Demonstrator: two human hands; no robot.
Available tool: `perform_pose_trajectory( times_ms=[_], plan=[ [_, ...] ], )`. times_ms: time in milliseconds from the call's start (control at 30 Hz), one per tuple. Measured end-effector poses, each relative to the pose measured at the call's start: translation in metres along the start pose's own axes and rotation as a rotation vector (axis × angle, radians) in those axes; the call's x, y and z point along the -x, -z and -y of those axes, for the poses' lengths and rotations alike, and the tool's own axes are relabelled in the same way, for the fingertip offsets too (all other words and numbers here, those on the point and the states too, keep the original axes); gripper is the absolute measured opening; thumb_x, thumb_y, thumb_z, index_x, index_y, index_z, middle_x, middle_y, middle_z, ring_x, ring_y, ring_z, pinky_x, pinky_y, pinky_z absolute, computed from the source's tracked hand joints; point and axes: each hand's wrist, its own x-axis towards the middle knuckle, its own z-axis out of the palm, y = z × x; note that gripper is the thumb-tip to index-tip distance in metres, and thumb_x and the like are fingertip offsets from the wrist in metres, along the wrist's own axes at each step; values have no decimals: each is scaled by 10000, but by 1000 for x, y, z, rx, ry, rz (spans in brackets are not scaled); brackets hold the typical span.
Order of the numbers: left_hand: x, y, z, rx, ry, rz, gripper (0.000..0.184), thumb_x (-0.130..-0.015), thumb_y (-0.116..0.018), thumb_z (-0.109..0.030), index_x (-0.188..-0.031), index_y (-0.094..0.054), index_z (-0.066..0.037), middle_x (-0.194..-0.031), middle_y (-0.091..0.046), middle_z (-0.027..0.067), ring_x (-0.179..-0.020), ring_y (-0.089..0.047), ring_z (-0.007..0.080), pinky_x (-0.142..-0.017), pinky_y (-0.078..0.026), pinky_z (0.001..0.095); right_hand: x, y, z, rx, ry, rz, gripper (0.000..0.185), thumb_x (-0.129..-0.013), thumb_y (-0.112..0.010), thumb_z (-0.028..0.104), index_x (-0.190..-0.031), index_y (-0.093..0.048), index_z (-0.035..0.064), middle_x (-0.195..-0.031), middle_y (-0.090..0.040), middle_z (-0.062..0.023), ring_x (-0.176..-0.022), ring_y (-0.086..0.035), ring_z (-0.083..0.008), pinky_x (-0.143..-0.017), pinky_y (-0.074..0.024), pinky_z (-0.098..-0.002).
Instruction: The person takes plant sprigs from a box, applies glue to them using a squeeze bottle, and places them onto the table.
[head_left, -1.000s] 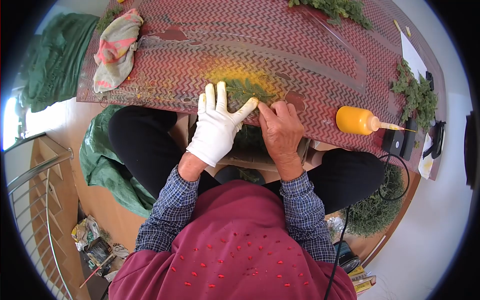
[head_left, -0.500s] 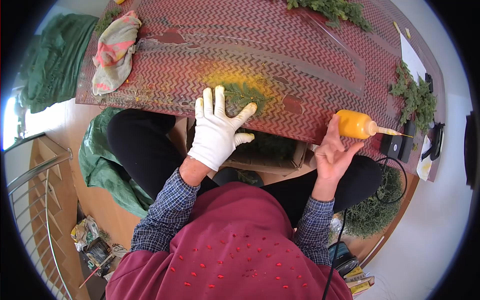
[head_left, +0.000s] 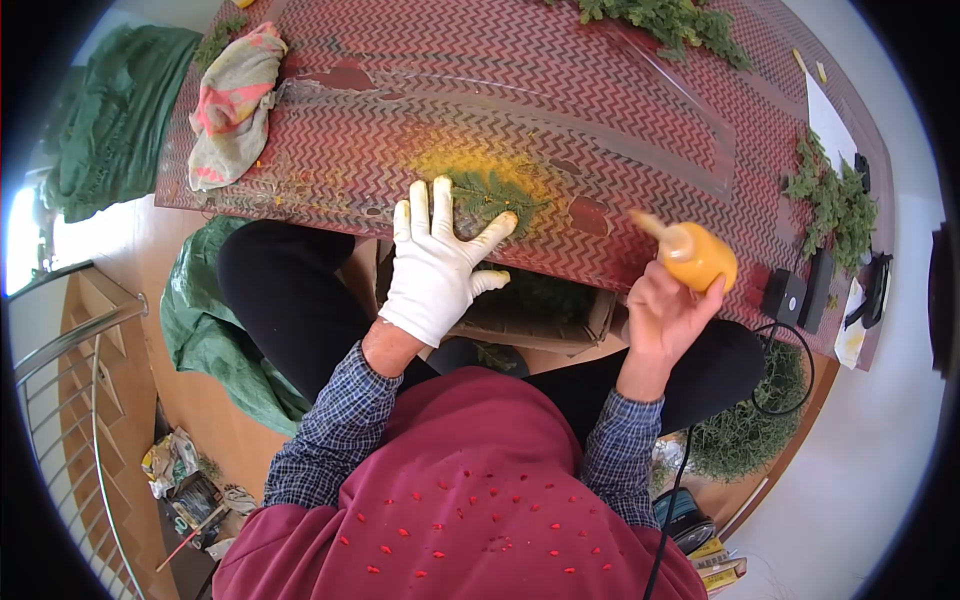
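Note:
My left hand [head_left: 437, 262], in a white glove with yellow-stained fingertips, lies with fingers spread at the table's near edge. Its fingertips touch a green leafy sprig [head_left: 488, 197], which lies flat on a patch of yellow stain. Bare and raised over the table's edge, my right hand [head_left: 668, 312] grips a squeeze bottle [head_left: 703, 258] of yellow liquid. The bottle is tilted, its slim nozzle pointing up and left towards the sprig. The nozzle's tip is blurred.
A patterned red table cover [head_left: 440, 60] spreads ahead. On it are a crumpled cloth [head_left: 236, 105], a heap of greenery [head_left: 668, 22], more sprigs [head_left: 832, 200] and a black device [head_left: 783, 296]. Below the edge sits a cardboard box [head_left: 560, 330] with greenery inside.
The bottle has swung round in my right hand: its nozzle pointed right and now points left, and the fingers have closed on it. My left hand stays on the sprig.

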Motion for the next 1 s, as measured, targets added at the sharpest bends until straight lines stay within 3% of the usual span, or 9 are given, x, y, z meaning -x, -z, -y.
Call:
perform_pose_trajectory(
  times_ms=[67, 200, 233, 333, 367, 1000],
  plan=[
    [0, 0, 0, 4, 10, -8, 677, -726, -699, -527, -1361, -498, -403, -1451, -269, 367, -1343, -261, 536, -1094, -214, 594, 9, -3, -14, 350, 167, -21, 538, -910, -620, 424, -1308, -494, 84, -1270, -555, -132, -699, -541, -160, -519, -417, -249],
    [0, -2, 0, 11, 11, -6, 675, -716, -709, -516, -1351, -508, -406, -1447, -280, 359, -1340, -268, 530, -1093, -219, 595, 7, -3, -33, 526, 186, -54, 514, -923, -603, 438, -1266, -526, 62, -1152, -634, -108, -728, -574, -173, -546, -432, -270],
    [0, -1, 1, 12, 13, -5, 675, -716, -709, -516, -1351, -508, -406, -1447, -280, 359, -1340, -268, 530, -1093, -219, 595, 4, -5, -40, 605, 238, -29, 463, -945, -591, 377, -1229, -533, 17, -1039, -670, -120, -716, -627, -187, -551, -492, -272],
    [0, -1, 0, 18, 20, -7, 674, -712, -716, -510, -1346, -513, -406, -1447, -285, 352, -1339, -270, 528, -1093, -222, 595, 2, -10, -62, 855, 352, -125, 398, -962, -571, 304, -1197, -535, -16, -981, -674, -146, -687, -665, -207, -566, -551, -277],
    [0, -1, 0, 22, 21, -12, 671, -712, -717, -506, -1344, -516, -405, -1447, -287, 349, -1340, -270, 527, -1093, -222, 596, 3, -9, -68, 883, 373, -125, 338, -967, -560, 233, -1178, -534, -29, -957, -671, -159, -687, -681, -225, -587, -583, -291],
    [-1, -1, -1, 30, 31, -21, 643, -723, -714, -491, -1332, -526, -405, -1442, -297, 344, -1337, -277, 525, -1091, -234, 595, 4, -3, -73, 996, 399, -152, 317, -938, -617, 191, -1146, -552, -39, -953, -672, -162, -667, -678, -233, -576, -593, -312]
  ],
)
